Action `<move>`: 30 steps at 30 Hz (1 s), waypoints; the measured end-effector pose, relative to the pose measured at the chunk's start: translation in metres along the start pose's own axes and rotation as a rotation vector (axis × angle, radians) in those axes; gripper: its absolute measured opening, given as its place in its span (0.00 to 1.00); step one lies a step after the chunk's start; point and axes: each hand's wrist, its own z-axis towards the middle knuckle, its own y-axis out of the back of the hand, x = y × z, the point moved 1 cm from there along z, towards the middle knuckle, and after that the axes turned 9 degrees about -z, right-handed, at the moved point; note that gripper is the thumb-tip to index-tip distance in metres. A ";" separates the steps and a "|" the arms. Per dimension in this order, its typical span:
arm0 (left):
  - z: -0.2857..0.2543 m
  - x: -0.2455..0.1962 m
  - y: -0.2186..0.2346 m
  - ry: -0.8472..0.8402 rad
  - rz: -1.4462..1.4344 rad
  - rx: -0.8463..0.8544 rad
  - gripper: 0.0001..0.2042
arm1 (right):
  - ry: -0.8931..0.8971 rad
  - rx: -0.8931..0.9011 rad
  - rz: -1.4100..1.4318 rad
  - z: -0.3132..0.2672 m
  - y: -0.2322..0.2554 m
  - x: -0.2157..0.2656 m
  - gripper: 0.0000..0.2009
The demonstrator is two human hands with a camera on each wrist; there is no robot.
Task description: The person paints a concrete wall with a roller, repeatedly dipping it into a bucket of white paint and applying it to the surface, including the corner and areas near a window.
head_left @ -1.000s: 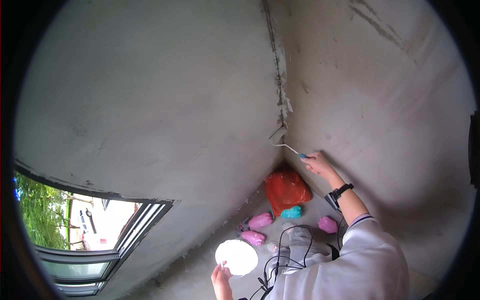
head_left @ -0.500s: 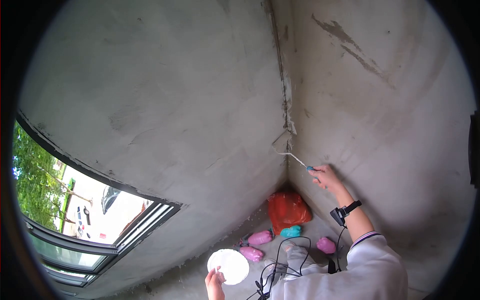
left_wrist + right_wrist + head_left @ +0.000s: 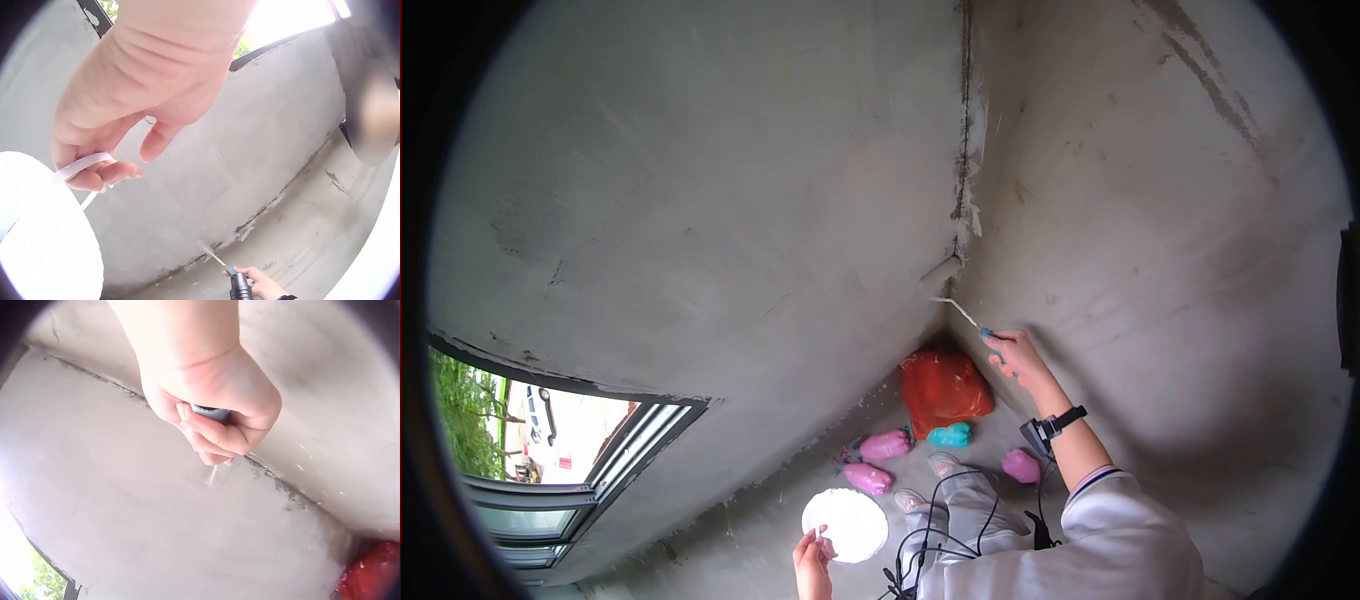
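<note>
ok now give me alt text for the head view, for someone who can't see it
A person's right hand grips a roller near the corner of two grey walls, while the left hand holds a round white container. On the floor sit a red bag, three pink bundles and one teal bundle; a window at the picture's lower left shows greenery.

No legible text, label, brand, number or sign on any surface in the three views.

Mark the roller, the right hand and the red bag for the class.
Roller [image 3: 941, 270], head view: on its grey cylinder.
Right hand [image 3: 1016, 358], head view: on its middle.
Red bag [image 3: 945, 388], head view: middle of its visible side.
</note>
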 end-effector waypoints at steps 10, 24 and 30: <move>0.023 -0.017 -0.030 -0.025 -0.083 -0.018 0.15 | -0.123 -0.017 -0.122 0.117 -0.022 -0.096 0.15; 0.017 -0.049 -0.013 -0.183 -0.175 -0.001 0.17 | 0.095 0.023 -0.198 -0.053 -0.022 0.030 0.14; 0.049 -0.029 0.029 -0.156 -0.241 -0.033 0.11 | -0.048 0.093 -0.147 -0.033 -0.049 0.013 0.15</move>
